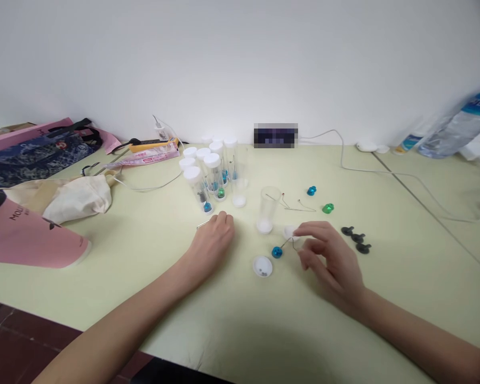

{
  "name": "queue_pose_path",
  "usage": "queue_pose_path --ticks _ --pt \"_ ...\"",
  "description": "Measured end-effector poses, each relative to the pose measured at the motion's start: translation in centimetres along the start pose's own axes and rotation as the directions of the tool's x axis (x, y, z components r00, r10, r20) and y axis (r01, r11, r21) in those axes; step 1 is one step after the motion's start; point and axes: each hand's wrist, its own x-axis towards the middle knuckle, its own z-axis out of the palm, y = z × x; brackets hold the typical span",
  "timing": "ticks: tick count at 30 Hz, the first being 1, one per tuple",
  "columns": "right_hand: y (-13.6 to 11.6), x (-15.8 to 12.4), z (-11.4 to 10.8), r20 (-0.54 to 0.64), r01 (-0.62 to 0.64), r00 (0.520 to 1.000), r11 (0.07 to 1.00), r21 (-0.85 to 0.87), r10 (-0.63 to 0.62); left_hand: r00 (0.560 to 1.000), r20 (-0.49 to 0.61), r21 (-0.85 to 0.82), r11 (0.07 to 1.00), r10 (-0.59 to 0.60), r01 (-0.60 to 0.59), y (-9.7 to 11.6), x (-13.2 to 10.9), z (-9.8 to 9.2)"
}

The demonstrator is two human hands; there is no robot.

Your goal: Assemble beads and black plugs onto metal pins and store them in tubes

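Note:
My left hand (216,237) rests on the table in a loose fist. A thin metal rod (203,224) sticks out from it on the left. My right hand (330,258) hovers low with its fingers curled but apart. Its index fingertip is at a white cap (290,232). A bent wire runs from a blue metallic piece (277,252) toward the lower fingers; whether they touch it I cannot tell. Between the hands stands an uncapped clear tube (267,205). Closer to me, a white cap (263,266) lies hollow side up with small grey bits inside.
Capped tubes (214,173) holding coloured pieces cluster behind my left hand. Loose wires (300,209), a blue piece (312,190), a green piece (328,208) and three black pieces (358,238) lie right. A pink tumbler (44,232) stands left; a water bottle (460,128) is far right.

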Motion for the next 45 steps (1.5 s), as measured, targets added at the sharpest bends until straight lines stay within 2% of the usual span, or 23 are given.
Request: queue_pose_path --ticks 3,5,9,11,13,15,19,22,24,25,26,27,29,30,31,33,35,37,39,40,42,43,45 --pt "-0.2 -0.3 -0.1 -0.132 0.062 0.990 0.992 0.112 -0.047 0.995 0.068 -0.005 0.998 0.066 -0.066 0.3 -0.4 -0.6" --pt "-0.4 -0.3 -0.1 -0.153 0.086 0.986 0.987 0.139 -0.065 0.994 0.052 -0.079 0.993 0.092 -0.088 0.0 -0.8 -0.5" --pt "-0.8 -0.5 -0.3 -0.145 0.156 0.979 0.983 0.096 -0.141 0.996 0.007 -0.225 0.970 0.094 -0.090 -1.6 -0.9 -0.2" --pt "-0.9 -0.8 -0.6 -0.117 0.213 0.971 0.977 0.012 -0.210 0.992 0.054 -0.310 0.946 0.112 -0.090 -2.6 -0.9 -0.6" --pt "-1.0 -1.0 -0.8 -0.033 0.285 0.957 0.955 -0.080 -0.288 0.976 0.152 -0.419 0.904 0.158 -0.082 -3.2 -0.9 -1.4" --pt "-1.1 -1.2 -1.0 0.061 0.408 0.913 0.904 -0.125 -0.403 0.966 0.200 -0.442 0.895 0.166 -0.062 -3.2 -1.1 -2.2" --pt "-1.9 -1.1 -0.5 0.283 0.615 0.768 0.785 -0.076 -0.575 0.966 0.175 -0.299 0.945 0.189 -0.131 -2.5 -1.9 -2.7" --pt "-2.6 -0.8 0.0 0.472 0.670 0.662 0.742 -0.024 -0.582 0.964 0.156 -0.252 0.953 0.214 -0.171 -2.0 -2.1 -2.6" --pt "-2.8 -0.9 0.4 0.542 0.672 0.636 0.739 -0.039 -0.549 0.967 0.138 -0.313 0.936 0.213 -0.161 -1.6 -1.7 -3.0" --pt "-2.8 -1.0 0.6 0.544 0.652 0.657 0.755 -0.063 -0.522 0.971 0.120 -0.384 0.911 0.208 -0.147 -1.4 -1.4 -3.3" --pt "-2.7 -1.1 0.7 0.521 0.613 0.701 0.785 -0.089 -0.488 0.976 0.096 -0.482 0.867 0.197 -0.127 -1.1 -1.2 -3.6" --pt "-2.6 -1.3 0.9 0.477 0.548 0.760 0.830 -0.105 -0.442 0.980 0.069 -0.610 0.785 0.188 -0.107 -0.7 -1.0 -3.9" --pt "-2.5 -1.7 1.0 0.358 0.363 0.878 0.929 -0.067 -0.317 0.983 -0.055 -0.817 0.558 0.176 -0.145 0.3 -1.1 -4.0" --pt "-2.5 -1.8 1.1 0.305 0.265 0.920 0.964 -0.016 -0.248 0.975 -0.123 -0.860 0.471 0.183 -0.196 0.9 -1.3 -3.9" --pt "-2.5 -1.9 1.1 0.274 0.185 0.943 0.982 0.043 -0.190 0.970 -0.173 -0.877 0.422 0.169 -0.230 1.5 -1.5 -3.6" --pt "-2.8 -1.9 1.0 0.295 0.132 0.942 0.985 0.114 -0.160 0.965 -0.213 -0.893 0.370 0.156 -0.257 2.7 -2.1 -2.8" --pt "-3.3 -1.6 1.0 0.361 0.209 0.903 0.972 0.111 -0.235 0.964 -0.232 -0.923 0.282 0.132 -0.261 3.8 -2.4 -1.8" --pt "-3.8 -1.4 0.9 0.377 0.298 0.872 0.950 0.094 -0.311 0.939 -0.321 -0.931 0.141 0.121 -0.337 4.6 -2.3 -1.1" --pt "-4.1 -1.3 0.9 0.343 0.317 0.879 0.943 0.097 -0.331 0.930 -0.349 -0.933 0.050 0.117 -0.357 4.9 -2.0 -0.8" --pt "-4.1 -1.3 0.8 0.330 0.304 0.888 0.947 0.100 -0.320 0.929 -0.350 -0.933 0.037 0.123 -0.357 4.8 -1.8 -0.7" --pt "-4.0 -1.4 0.7 0.298 0.272 0.910 0.957 0.097 -0.288 0.921 -0.357 -0.923 0.097 0.154 -0.373 4.0 -1.4 -0.8" --pt "-3.9 -1.4 0.6 0.280 0.257 0.921 0.963 0.084 -0.270 0.908 -0.377 -0.899 0.163 0.185 -0.406 3.4 -1.2 -0.9" --pt "-3.5 -1.5 0.4 0.246 0.225 0.942 0.974 0.034 -0.226 0.871 -0.408 -0.793 0.365 0.275 -0.487 2.1 -0.7 -1.2"
